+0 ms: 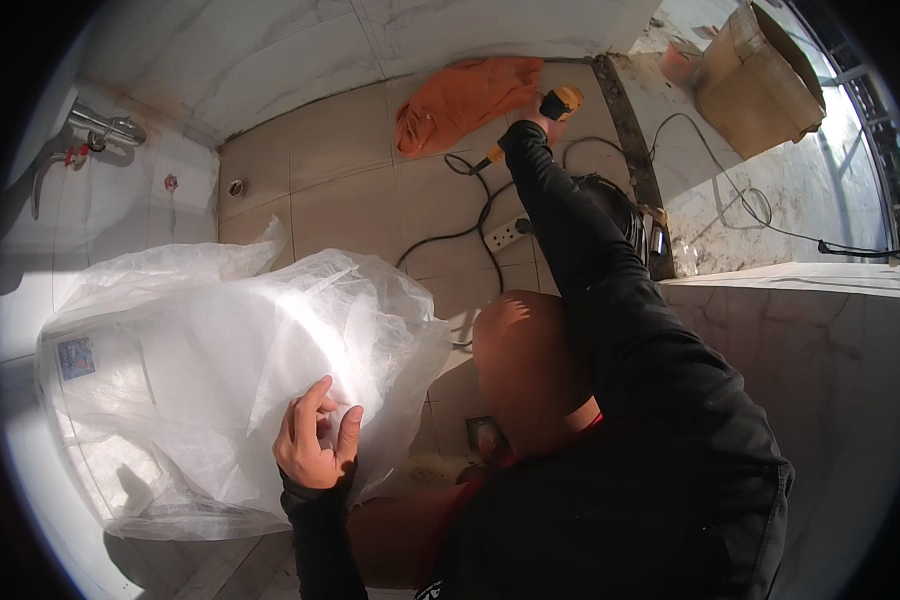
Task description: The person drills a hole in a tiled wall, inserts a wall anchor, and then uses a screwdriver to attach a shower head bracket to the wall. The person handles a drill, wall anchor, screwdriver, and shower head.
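Observation:
At the far side of the tiled floor, my right arm is stretched out and my right hand [547,124] is closed around a yellow and black corded power tool [564,101]. The exact kind of tool is hard to make out behind the hand. An orange cloth or bag [460,100] lies crumpled just left of it. Closer in, my left hand [315,445] has its fingers apart and holds nothing. It is over a large translucent plastic sheet or bag [200,370], whose contents I cannot make out; whether the hand touches it I cannot tell.
A black cord [489,210] curves across the floor beside a white power strip [507,235]. A dark sill [622,120] borders the floor on the right. Beyond it stand a tan container [755,85] and a thin cable [725,175]. A metal tap [110,128] juts from the left wall.

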`<action>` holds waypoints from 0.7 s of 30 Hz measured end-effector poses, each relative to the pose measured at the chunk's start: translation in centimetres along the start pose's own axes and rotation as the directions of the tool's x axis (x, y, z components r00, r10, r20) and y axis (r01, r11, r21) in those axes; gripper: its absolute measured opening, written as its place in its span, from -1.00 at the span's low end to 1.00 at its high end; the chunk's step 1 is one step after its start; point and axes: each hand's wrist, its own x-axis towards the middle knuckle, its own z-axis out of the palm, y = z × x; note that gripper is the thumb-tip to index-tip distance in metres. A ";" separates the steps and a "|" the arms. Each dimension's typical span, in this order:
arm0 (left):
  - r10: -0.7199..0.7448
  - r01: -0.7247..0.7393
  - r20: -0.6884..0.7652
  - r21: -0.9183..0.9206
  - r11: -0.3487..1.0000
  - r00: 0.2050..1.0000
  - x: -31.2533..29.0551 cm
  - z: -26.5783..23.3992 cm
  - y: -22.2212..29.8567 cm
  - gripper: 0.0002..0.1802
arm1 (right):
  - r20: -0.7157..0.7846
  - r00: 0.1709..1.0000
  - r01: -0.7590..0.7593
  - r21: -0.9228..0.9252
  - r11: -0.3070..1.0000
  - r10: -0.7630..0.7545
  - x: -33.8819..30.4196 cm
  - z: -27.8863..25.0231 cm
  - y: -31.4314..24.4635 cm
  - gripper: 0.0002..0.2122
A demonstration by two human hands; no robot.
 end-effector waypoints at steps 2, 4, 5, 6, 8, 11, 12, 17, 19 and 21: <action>-0.016 0.019 -0.029 0.088 0.996 0.999 -0.6 0.6 0.5 -0.49 | -0.090 0.996 0.005 -0.150 0.989 -0.018 1.4 0.9 2.1 -0.14; 0.023 -0.019 -0.020 0.203 0.979 1.000 -1.0 1.3 0.9 -0.43 | -0.088 0.995 0.030 -0.238 0.971 -0.052 2.6 1.6 4.0 -0.08; 0.037 -0.027 -0.037 0.247 0.969 0.999 -1.1 1.6 1.0 -0.41 | -0.109 0.992 0.026 -0.291 0.956 -0.060 3.2 2.2 4.9 -0.05; 0.031 -0.027 -0.010 0.274 0.961 0.999 -1.2 1.8 1.0 -0.39 | -0.158 0.976 0.067 -0.430 0.900 -0.148 3.5 2.9 6.0 -0.01; 0.042 -0.042 0.006 0.306 0.951 0.999 -1.3 2.1 0.9 -0.36 | -0.124 0.980 0.067 -0.536 0.841 -0.157 4.2 4.9 8.0 0.11; 0.066 -0.057 -0.017 0.328 0.943 0.998 -1.6 2.3 0.6 -0.36 | -0.042 0.965 0.169 -0.652 0.739 -0.258 4.5 8.5 11.3 0.05; 0.058 -0.051 -0.013 0.333 0.942 0.998 -1.6 2.3 0.6 -0.38 | -0.029 0.966 0.169 -0.680 0.713 -0.257 4.5 9.7 12.0 0.03; -0.163 0.172 -0.057 0.279 0.945 0.985 -2.3 2.2 0.9 -0.33 | 0.148 0.971 0.235 -0.737 0.633 -0.188 3.3 9.7 12.8 -0.04; -0.132 0.141 -0.052 0.277 0.950 0.990 -2.5 2.1 0.8 -0.33 | 0.457 0.848 0.530 -0.735 0.423 -0.269 3.3 5.6 11.5 -0.14; -0.116 0.123 -0.042 0.228 0.966 0.992 -2.6 1.9 0.3 -0.33 | 0.726 0.648 0.761 -0.599 0.249 -0.231 4.5 -0.4 9.3 -0.37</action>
